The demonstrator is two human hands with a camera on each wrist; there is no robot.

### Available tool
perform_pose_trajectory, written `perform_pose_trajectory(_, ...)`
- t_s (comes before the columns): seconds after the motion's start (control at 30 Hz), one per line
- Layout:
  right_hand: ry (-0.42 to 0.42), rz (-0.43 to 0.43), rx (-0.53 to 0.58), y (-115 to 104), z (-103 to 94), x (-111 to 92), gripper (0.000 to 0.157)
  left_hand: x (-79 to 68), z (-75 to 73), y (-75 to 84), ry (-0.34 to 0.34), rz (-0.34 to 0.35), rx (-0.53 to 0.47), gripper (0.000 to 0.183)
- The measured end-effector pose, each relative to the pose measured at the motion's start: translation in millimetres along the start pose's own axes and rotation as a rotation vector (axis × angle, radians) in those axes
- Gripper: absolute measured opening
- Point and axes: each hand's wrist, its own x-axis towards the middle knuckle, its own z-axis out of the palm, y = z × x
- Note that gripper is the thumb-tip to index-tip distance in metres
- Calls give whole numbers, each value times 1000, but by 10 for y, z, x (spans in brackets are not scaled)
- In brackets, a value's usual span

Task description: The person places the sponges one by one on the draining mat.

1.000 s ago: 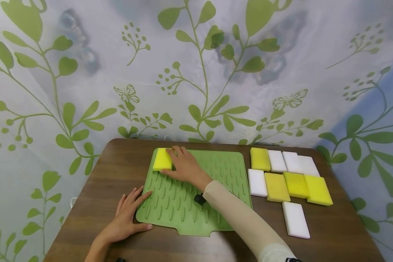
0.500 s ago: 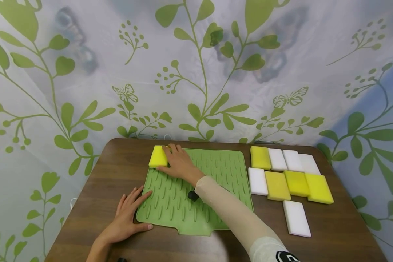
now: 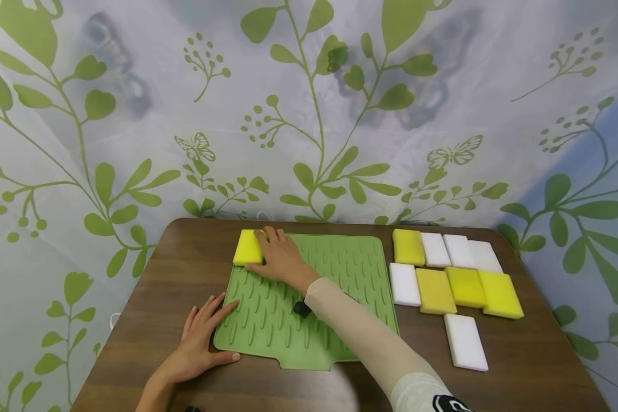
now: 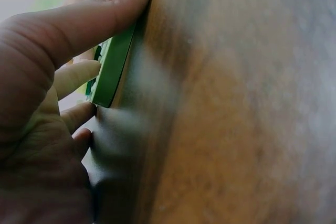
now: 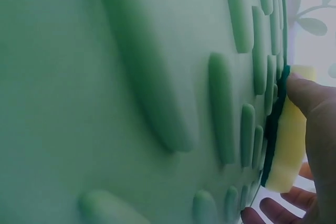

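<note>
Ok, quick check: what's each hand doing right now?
Left hand: open, at the mat's edge.
Right hand: holding a yellow sponge.

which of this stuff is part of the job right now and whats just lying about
In the job:
green mat, the left hand at its left edge
held yellow sponge, in the right hand at the mat's far left corner

Apparently just lying about, though possibly wanted later:
four yellow sponges right of the mat
five white blocks among and near them
</note>
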Motion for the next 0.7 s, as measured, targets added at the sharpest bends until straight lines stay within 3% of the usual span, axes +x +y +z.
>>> perform_pose_trajectory(0.3,5,-3,9,89,-77,-106,107,-15,-19,52,-5,-7,-22,99)
perform_pose_trajectory(0.7,24,-29,78,347,-169,-404,105,-13,11,14,-6,-10,7,100)
